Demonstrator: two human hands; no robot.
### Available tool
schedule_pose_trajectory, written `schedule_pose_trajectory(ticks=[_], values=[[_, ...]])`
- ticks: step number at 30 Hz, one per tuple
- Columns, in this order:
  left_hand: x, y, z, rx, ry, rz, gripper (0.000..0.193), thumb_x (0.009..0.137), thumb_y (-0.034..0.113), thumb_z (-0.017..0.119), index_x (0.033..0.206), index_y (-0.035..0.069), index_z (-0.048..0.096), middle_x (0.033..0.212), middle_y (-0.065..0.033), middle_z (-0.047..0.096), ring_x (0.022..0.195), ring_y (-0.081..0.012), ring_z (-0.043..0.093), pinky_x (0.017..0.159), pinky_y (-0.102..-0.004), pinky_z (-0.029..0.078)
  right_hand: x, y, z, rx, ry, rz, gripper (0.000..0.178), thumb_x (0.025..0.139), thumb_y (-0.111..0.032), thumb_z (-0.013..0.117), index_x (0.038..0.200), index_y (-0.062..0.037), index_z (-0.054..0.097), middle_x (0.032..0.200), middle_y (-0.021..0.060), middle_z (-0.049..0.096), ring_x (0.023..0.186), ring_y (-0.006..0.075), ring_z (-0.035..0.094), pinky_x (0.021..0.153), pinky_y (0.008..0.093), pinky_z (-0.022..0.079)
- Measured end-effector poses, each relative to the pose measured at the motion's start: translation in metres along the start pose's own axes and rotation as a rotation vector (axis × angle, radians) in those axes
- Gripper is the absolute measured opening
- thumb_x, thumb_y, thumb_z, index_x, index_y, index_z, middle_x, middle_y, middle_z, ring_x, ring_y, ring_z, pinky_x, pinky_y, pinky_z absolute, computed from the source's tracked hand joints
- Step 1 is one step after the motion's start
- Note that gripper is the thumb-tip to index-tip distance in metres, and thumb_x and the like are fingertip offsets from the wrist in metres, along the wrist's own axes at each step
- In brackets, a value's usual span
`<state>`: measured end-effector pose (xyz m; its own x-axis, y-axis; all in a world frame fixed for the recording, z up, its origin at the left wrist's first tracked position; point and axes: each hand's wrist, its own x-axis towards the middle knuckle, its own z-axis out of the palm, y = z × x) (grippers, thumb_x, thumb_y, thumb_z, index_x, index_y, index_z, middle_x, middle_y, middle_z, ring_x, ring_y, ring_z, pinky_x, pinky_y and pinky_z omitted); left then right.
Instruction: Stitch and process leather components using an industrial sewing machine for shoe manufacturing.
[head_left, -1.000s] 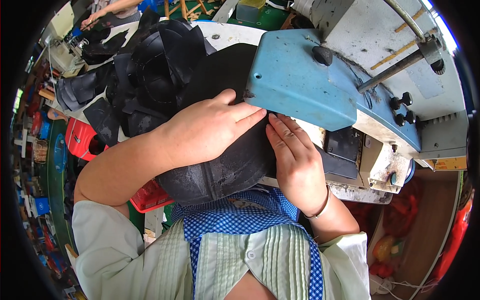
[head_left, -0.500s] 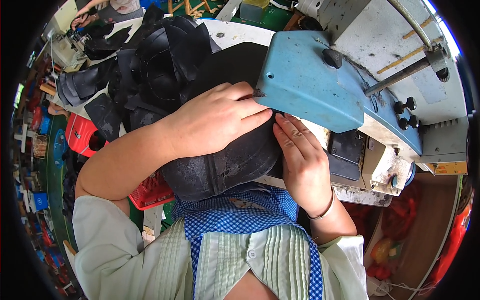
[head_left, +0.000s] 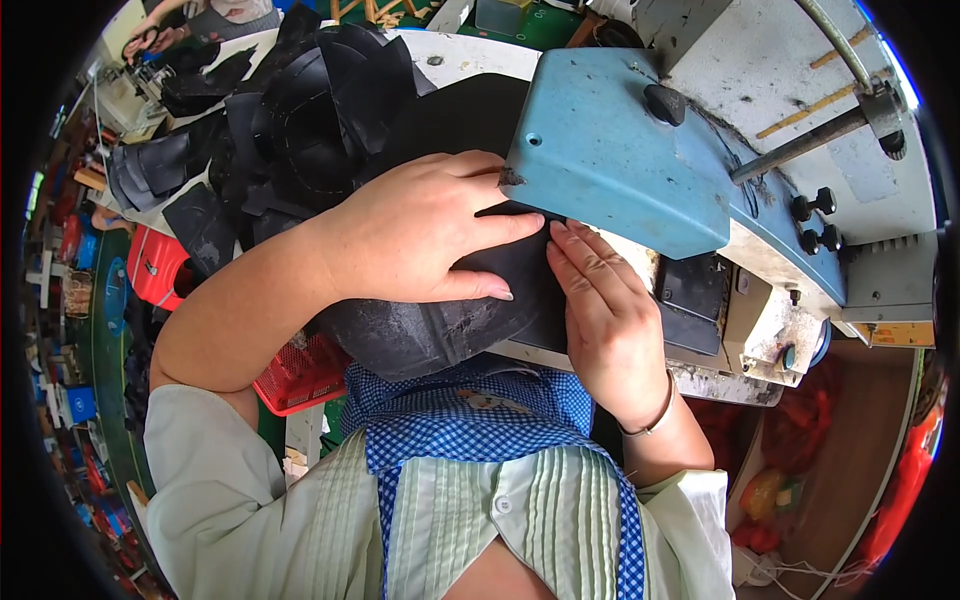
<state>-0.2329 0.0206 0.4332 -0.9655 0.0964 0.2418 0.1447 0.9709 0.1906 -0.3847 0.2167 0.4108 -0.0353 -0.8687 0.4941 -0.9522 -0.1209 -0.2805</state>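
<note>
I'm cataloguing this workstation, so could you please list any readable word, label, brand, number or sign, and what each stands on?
No text is readable.
Blue box, far left: any marking too small.
Orange strip, right of the blue machine head: any print too blurred.

The white worktable here is pretty crowded: loose black cut pieces lie heaped across its left half, overlapping, some jutting past the edge. Over on the right sits an industrial machine with a blue hood. Between them a broad black sheet spreads over the tabletop and hangs over the near edge, its surface scuffed there.
</note>
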Motion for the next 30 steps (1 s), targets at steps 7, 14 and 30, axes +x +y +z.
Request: schedule_pose_trajectory(ticks=[7,14,30], values=[[0.0017,0.0009,0.0014,0.010,0.078,-0.018,0.053,0.079,0.037,0.080,0.122,0.008,0.071,0.118,-0.0107,0.067,0.121,-0.0333,0.057,0.102,-0.0444,0.050,0.0004,0.0012,0.0004,0.021,0.012,0.006,0.038,0.077,0.013,0.063,0.114,0.0082,0.070,0.124,0.0204,0.069,0.122,0.0368,0.064,0.104,0.0426,0.052],[0.0003,-0.0016,0.0048,-0.040,0.119,-0.028,0.051,0.081,0.030,0.080,0.127,0.011,0.068,0.130,-0.0126,0.064,0.122,-0.0373,0.057,0.106,-0.0457,0.045,0.0002,0.0009,-0.0005,0.037,0.011,0.008,0.039,0.077,0.013,0.062,0.115,0.0081,0.070,0.125,0.0201,0.069,0.123,0.0367,0.064,0.105,0.0428,0.051],[0.0012,-0.0008,0.0067,-0.170,0.146,-0.026,0.031,0.082,0.019,0.078,0.111,0.010,0.075,0.117,-0.0112,0.068,0.120,-0.0342,0.059,0.104,-0.0451,0.048,-0.0016,0.0023,0.0010,0.043,0.017,0.016,0.040,0.077,0.012,0.063,0.116,0.0072,0.070,0.126,0.0194,0.068,0.124,0.0362,0.063,0.105,0.0427,0.050]])
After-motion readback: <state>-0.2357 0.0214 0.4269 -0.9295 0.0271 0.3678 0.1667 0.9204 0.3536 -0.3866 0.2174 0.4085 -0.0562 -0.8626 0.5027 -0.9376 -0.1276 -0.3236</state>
